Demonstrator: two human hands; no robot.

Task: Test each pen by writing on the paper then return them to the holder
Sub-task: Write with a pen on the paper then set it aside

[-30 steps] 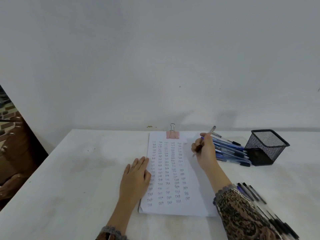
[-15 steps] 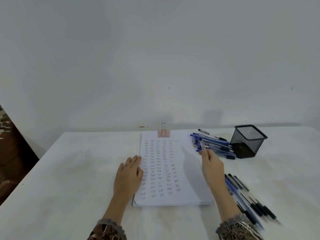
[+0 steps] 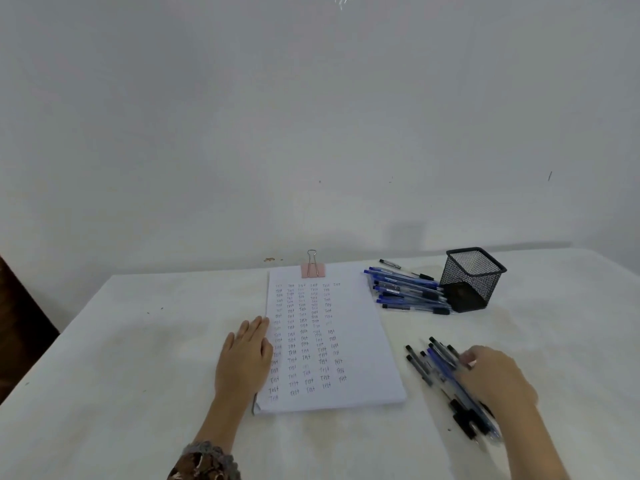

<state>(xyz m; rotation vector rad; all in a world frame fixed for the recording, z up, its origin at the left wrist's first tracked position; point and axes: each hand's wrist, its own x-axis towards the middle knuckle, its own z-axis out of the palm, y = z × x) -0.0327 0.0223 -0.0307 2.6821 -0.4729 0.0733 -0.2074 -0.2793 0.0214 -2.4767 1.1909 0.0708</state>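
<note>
The right hand (image 3: 495,379) lies over the near pile of pens (image 3: 434,363), at the lower right of the desk (image 3: 138,348). Its fingers are bent down among the barrels. It is blurred, and I cannot tell whether it has closed on a pen or only touches them. The left hand (image 3: 246,355) rests flat and relaxed, with straight fingers, on the left edge of the paper (image 3: 353,341). It grips nothing and seems only to steady the sheet.

The paper lies between the two hands, held at its far edge by a pink binder clip (image 3: 312,269). Columns of small written words cover its left and middle, while the right margin is bare. Beyond the right hand, a far pile of pens (image 3: 405,292) lies on the desk, touching or just beside the black mesh holder (image 3: 472,278). No pen shows above the holder's rim, so it looks to hold none.

My reading is that the step in hand is fetching the next pen from the near pile, between one trial and the next. The next move calls for singling out one barrel from a loose, crossed heap without dragging its neighbours. The pen must then be turned tip down into a writing grip and carried to a bare spot on the paper. The left hand should press the sheet so that it does not slide. By the task, the many pens lying outside the holder must go into it
</note>
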